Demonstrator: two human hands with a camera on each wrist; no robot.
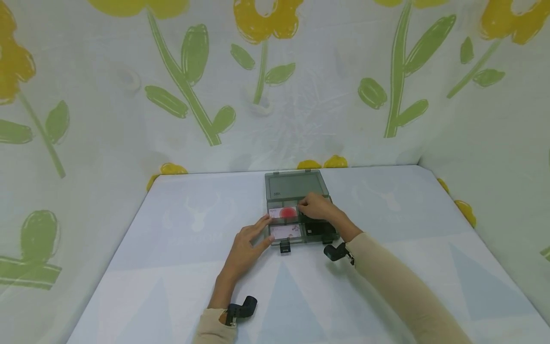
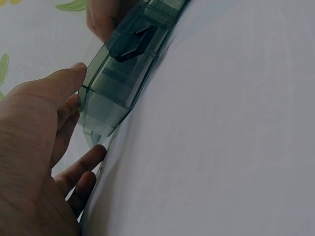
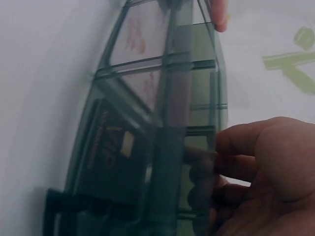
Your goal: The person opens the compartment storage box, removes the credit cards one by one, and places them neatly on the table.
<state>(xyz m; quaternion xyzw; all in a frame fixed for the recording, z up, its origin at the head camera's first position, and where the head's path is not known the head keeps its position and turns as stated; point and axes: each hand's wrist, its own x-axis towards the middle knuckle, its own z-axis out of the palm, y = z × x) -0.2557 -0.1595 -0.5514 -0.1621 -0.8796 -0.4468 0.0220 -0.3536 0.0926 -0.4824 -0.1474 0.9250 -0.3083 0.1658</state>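
A smoky translucent green organizer box (image 1: pixel 297 185) lies with its hinged lid tipped back behind it. Its front left compartment shows a white floral card (image 1: pixel 285 231), the one behind it a card with a red disc (image 1: pixel 288 212). A black card (image 3: pixel 109 150) with "VIP" lettering sits in the front right compartment. My left hand (image 1: pixel 246 248) touches the box's left side with thumb and fingers loosely extended. Reaching over the back right compartment, my right hand (image 1: pixel 320 208) has its fingers bent down at the divider; I cannot tell whether they hold anything.
Two latches hang along the front of the box, a left latch (image 1: pixel 285 247) and a right latch (image 1: pixel 328 239). A pale patterned cloth covers the table (image 1: pixel 185 286). Behind rises a flower-print curtain (image 1: pixel 318 110). Black cameras are strapped to both wrists.
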